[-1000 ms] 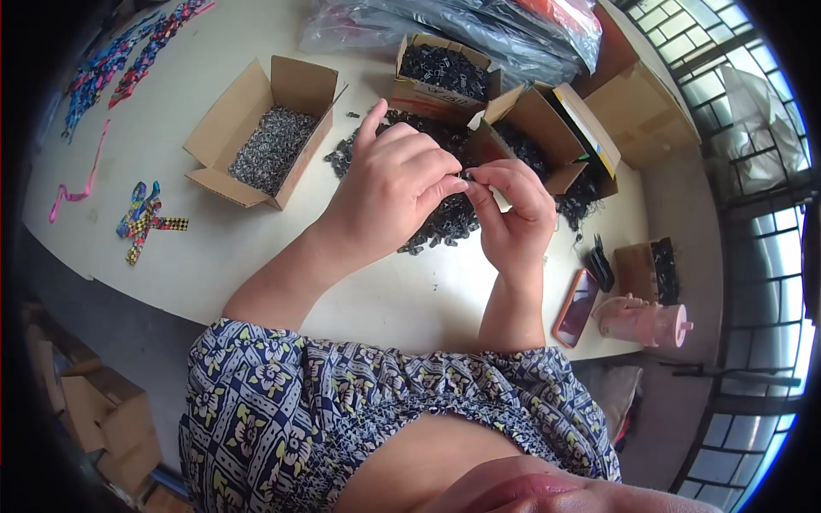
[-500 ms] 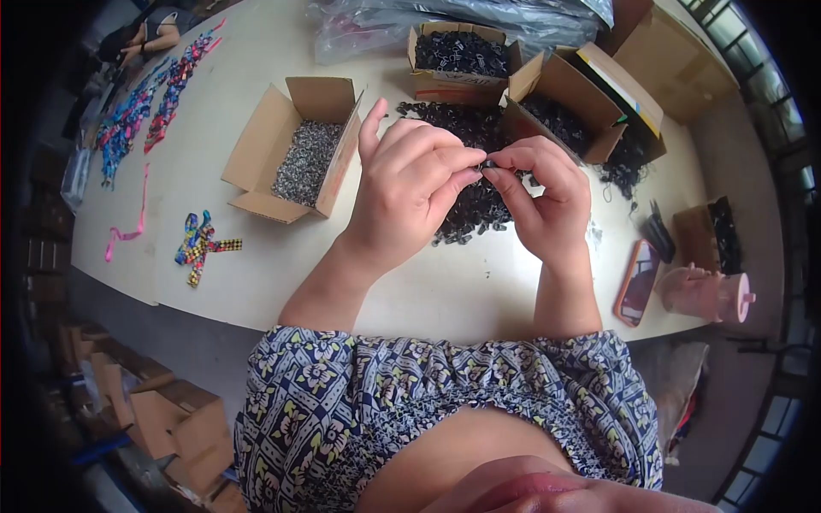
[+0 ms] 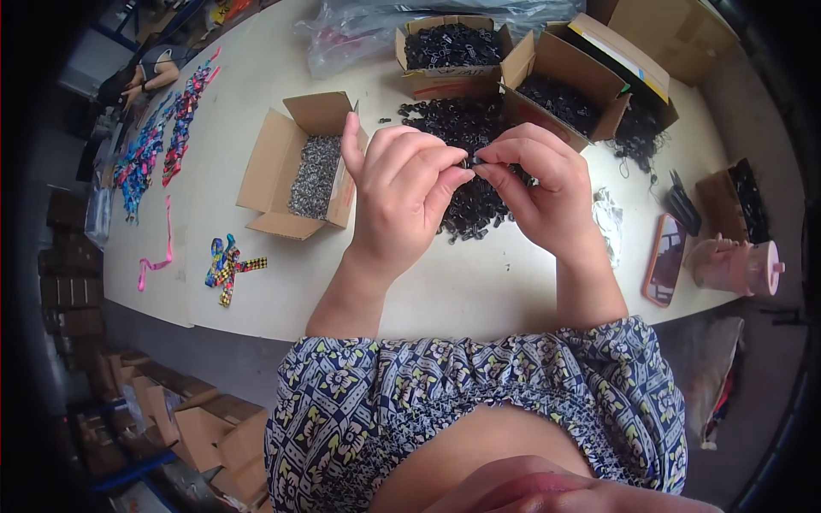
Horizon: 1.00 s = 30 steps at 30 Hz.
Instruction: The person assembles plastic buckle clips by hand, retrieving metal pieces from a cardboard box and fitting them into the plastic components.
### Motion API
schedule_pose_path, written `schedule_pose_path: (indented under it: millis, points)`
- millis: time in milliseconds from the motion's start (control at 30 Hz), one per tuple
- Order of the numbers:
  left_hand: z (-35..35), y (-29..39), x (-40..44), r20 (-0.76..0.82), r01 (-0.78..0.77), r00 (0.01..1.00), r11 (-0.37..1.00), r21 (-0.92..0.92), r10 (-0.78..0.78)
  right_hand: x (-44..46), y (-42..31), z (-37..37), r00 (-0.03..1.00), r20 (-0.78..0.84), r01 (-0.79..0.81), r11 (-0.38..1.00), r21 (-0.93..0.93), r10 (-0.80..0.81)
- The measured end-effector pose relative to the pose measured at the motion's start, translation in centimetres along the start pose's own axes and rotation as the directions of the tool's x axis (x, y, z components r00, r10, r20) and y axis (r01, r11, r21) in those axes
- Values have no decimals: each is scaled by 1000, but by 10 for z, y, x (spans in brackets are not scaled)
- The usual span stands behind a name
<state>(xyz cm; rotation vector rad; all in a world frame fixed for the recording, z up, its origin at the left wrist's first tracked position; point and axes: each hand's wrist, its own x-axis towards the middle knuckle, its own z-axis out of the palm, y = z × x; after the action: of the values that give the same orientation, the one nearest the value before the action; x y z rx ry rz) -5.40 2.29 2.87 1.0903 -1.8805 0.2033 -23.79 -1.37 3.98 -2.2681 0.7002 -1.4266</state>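
My left hand (image 3: pixel 400 192) pinches a tiny metal piece between thumb and forefinger, its little finger raised. Facing it, my right hand (image 3: pixel 546 186) grips a small black piece (image 3: pixel 476 161) with thumb and fingertips, and the two pieces meet or nearly meet. Their exact shapes are too small to tell. Beneath and beyond the hands lies a heap of small black pieces (image 3: pixel 472 201) on the table (image 3: pixel 445 295). Left of my left hand stands an open cardboard box (image 3: pixel 256 175) holding many small metallic pieces (image 3: pixel 315 175).
Behind are two boxes of black parts (image 3: pixel 453 47) (image 3: pixel 560 103) and plastic bags (image 3: pixel 359 34). A phone (image 3: pixel 664 261), black tool (image 3: pixel 682 205) and pink cup (image 3: pixel 734 267) sit right. Patterned straps (image 3: pixel 229 269) and pink ribbon (image 3: pixel 162 256) lie left. Another person (image 3: pixel 154 70) is far left.
The view has shifted, so the table's things appear farther right, and the other person has come into view. Both hands stay fingertip to fingertip, with the black piece now showing more clearly.
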Motion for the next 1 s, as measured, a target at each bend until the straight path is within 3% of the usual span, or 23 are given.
schedule_pose_path:
  millis: [133, 1000]
  points:
    - [-3, 5, 3, 12, 58, 998, 997, -47, -58, 0, 1, -2, 1000, -4, -5, 1000, 6, 5]
    - [-3, 2, 2, -61, -5, 998, 994, -109, -1, -2, -1, 3, 1000, -1, -21, 999, 39, 21]
